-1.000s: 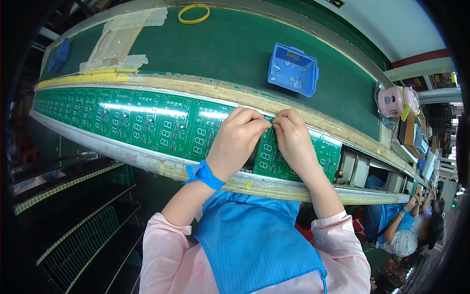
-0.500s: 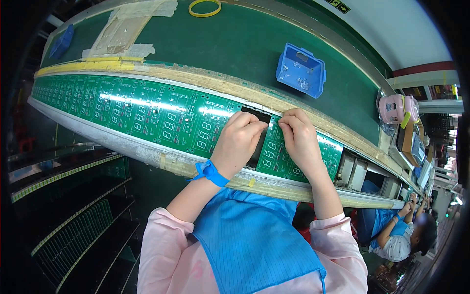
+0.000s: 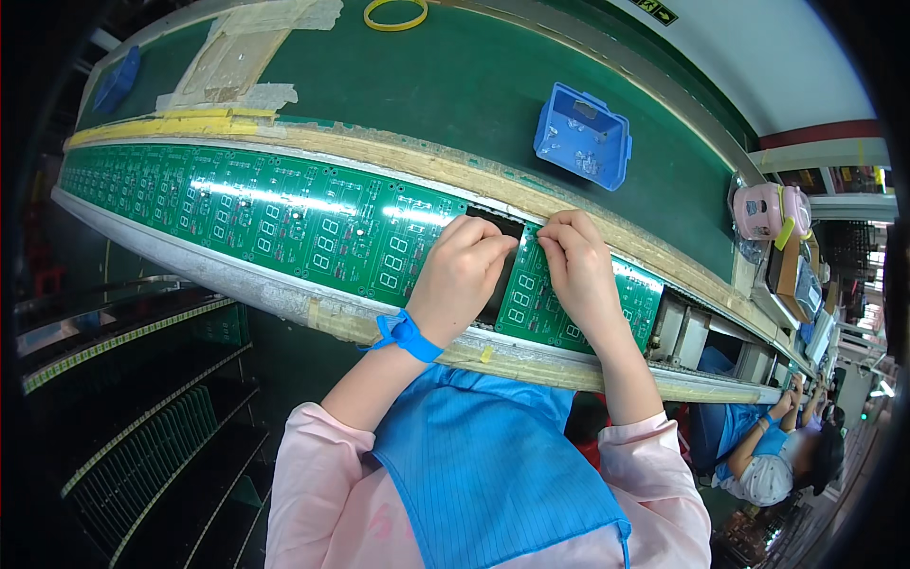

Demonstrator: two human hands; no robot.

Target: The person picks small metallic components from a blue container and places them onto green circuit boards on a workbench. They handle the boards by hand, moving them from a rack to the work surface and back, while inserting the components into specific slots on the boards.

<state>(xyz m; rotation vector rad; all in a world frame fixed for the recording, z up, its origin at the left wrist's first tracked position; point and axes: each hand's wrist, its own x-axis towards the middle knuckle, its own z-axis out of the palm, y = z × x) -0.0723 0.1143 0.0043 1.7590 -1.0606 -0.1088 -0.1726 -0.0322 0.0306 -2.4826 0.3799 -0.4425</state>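
My left hand (image 3: pixel 464 275) is closed in a pinch above the dark gap in the rail, beside the nearest green circuit board (image 3: pixel 393 248) of the left row. A blue strap (image 3: pixel 406 336) circles that wrist. To its right, my right hand (image 3: pixel 582 267) also pinches, its fingertips at the far left corner of another green circuit board (image 3: pixel 520 302). That board carries white printed digit outlines and is partly covered by the hand. Whatever sits between the fingertips of either hand is hidden or too small to make out.
A blue bin (image 3: pixel 580 137) with small clear parts stands on the green bench (image 3: pixel 455 95) beyond the rail. A yellow tape roll (image 3: pixel 395 13) lies at the back. Racks of boards (image 3: pixel 152 441) stand lower left. Another person (image 3: pixel 768 465) works at the right.
My right fingertips have shifted very slightly left at the board's corner. The left hand looks unmoved, still pinched over the gap.
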